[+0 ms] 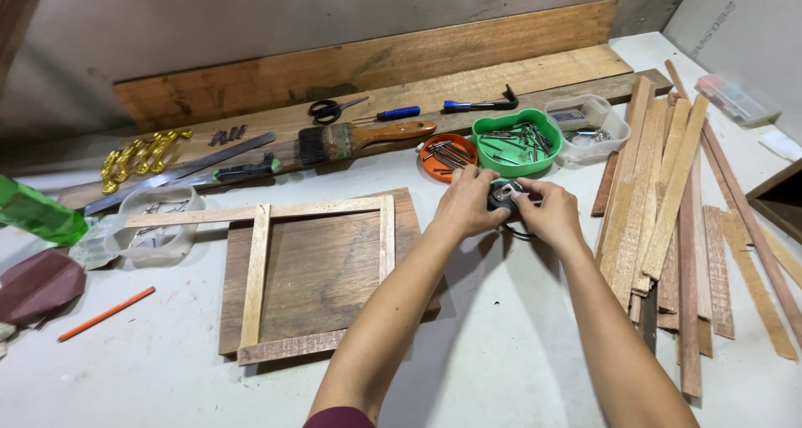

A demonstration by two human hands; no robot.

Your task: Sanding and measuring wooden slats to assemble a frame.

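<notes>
A small dark tape measure point(505, 196) sits gripped between the left hand point(464, 202) and right hand point(547, 212) above the counter point(501, 344). Just beyond the fingers stand a green nail bowl point(516, 141) and an orange dish point(449, 156); a wooden frame point(317, 269) lies beside the left hand.

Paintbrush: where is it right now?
The paintbrush lies on the plank at the back, between the scissors and the orange bowl.
</notes>
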